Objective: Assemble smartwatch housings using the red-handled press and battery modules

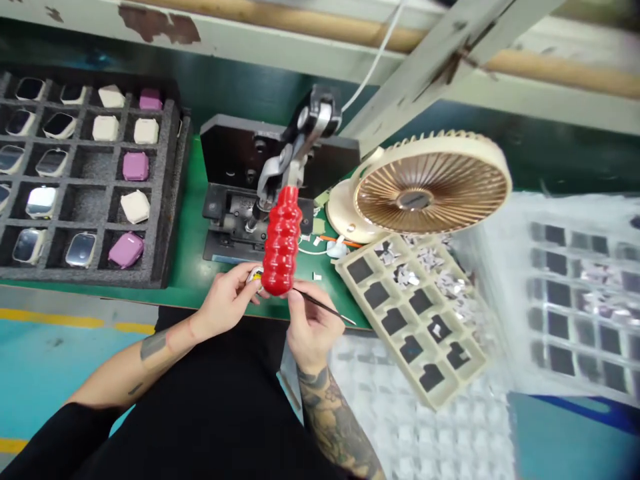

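Note:
My left hand [227,297] pinches a small watch case [256,274], pale at the rim with a bit of yellow inside, at the front edge of the green bench. In my right hand [313,327] is a thin black tool that looks like tweezers [325,307], its one end pointing out to the right. The tool's other end is hidden behind the red handle [281,243] of a toggle press. That handle hangs over the space between both hands. Behind it stands the press's black metal base [230,220], with a plunger pointing down.
To the left, a grey foam tray [163,200] holds watch cases in white, purple and dark-screened kinds. A cream fan [430,187] stands at the right. Beside it lies a beige compartment tray [395,357] with black pads and small pale parts. Plastic-wrapped trays [575,293] sit further right.

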Motion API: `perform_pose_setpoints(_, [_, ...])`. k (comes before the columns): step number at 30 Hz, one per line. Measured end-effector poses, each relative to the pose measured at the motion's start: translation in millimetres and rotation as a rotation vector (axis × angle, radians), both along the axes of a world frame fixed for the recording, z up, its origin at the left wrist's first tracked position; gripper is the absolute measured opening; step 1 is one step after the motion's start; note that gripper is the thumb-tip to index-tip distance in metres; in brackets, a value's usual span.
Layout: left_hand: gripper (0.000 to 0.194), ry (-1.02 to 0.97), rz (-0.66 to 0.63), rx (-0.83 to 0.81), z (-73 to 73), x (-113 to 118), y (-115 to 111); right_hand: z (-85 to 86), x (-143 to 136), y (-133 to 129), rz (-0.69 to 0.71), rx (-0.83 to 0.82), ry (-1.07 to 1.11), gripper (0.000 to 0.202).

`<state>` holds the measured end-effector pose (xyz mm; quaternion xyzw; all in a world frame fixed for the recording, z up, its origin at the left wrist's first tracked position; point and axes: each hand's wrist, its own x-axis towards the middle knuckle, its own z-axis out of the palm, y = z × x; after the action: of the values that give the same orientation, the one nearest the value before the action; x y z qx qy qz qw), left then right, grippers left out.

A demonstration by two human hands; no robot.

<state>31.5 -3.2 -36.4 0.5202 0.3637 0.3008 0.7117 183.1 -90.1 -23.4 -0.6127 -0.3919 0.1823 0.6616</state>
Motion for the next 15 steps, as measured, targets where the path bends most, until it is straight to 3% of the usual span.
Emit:
perform_pose_setpoints(3, [0.041,0.039,0.013,0.045,1.2,-2,0,-9.6,-15,3,-0.031,0.034,-0.031,0.019])
perform_pose_setpoints(8, [0.042,0.066,0.003,0.078,0.9,-5,3,-16.1,-18,7,-0.049,0.053,-0.094,0.014])
perform_pose_setpoints(12, [0.044,0.065,-0.002,0.076,-0.9,-6,3,-14.1,-17,12,-0.042,-0.02,-0.051,0.011])
perform_pose_setpoints(15, [0.048,0.043,0.001,0.06,0.8,-5,3,-10.9,-15,15,-0.024,-0.027,0.101,0.009])
